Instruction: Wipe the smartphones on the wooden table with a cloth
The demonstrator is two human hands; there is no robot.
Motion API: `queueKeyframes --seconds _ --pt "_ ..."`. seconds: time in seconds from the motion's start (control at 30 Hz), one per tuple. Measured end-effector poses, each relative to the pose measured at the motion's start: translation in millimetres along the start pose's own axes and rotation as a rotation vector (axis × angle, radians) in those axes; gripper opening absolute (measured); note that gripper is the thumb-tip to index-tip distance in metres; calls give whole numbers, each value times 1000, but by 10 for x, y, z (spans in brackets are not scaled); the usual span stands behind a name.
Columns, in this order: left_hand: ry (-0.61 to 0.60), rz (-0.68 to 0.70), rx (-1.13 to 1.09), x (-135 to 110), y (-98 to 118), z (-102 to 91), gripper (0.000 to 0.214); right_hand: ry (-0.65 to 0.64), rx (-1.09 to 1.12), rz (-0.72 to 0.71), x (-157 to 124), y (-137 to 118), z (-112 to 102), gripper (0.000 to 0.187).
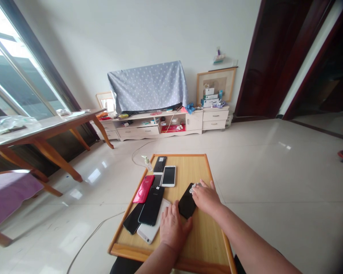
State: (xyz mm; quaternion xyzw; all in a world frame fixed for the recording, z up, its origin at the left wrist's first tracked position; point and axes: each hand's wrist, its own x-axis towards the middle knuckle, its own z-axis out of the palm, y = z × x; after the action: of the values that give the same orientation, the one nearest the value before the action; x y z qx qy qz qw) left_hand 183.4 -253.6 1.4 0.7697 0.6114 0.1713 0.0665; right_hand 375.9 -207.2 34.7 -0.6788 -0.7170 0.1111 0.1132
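Phone, left fingers holding near end, right fingers gripping tissue at far end

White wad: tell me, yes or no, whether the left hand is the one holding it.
No, the right hand holds the white wad at the dark phone, while the left hand is by that phone's edge.

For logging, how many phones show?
8: dark phone at the right hand; leftward, far to near: black phone, white pair, red phone, black pair, white phone. More may be hidden.
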Motion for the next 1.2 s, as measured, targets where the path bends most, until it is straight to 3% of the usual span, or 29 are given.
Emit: queueKeyframes --seconds 0.2,0.43,0.6,0.77,0.93,1.03,1.1,1.2 --pt "42 31 -28 -8 -3 14 69 -52 -11 -31 -207 -47 -65 43" --pt "57 77 -61 -4 -58 66 65 -145 63 -251 -353 -469 -20 47" --pt "42 59 -59 0 -87 114 61 -166 39 -356 -518 -512 -140 47" --pt "11 33 -64 3 -31 56 74 -193 19 -290 -612 -303 -232 43" --pt "10 16 -49 7 51 -37 70 -149 -1 -79 -393 13 -275 42" --pt "3 10 -46 8 57 -42 69 -109 -41 4 -310 44 -277 42" --pt "0 2 -44 7 38 -23 70 -103 -41 -31 -364 -65 -250 42" --pt "-20 11 -41 6 -5 16 69 -138 2 -213 -543 -310 -181 43"
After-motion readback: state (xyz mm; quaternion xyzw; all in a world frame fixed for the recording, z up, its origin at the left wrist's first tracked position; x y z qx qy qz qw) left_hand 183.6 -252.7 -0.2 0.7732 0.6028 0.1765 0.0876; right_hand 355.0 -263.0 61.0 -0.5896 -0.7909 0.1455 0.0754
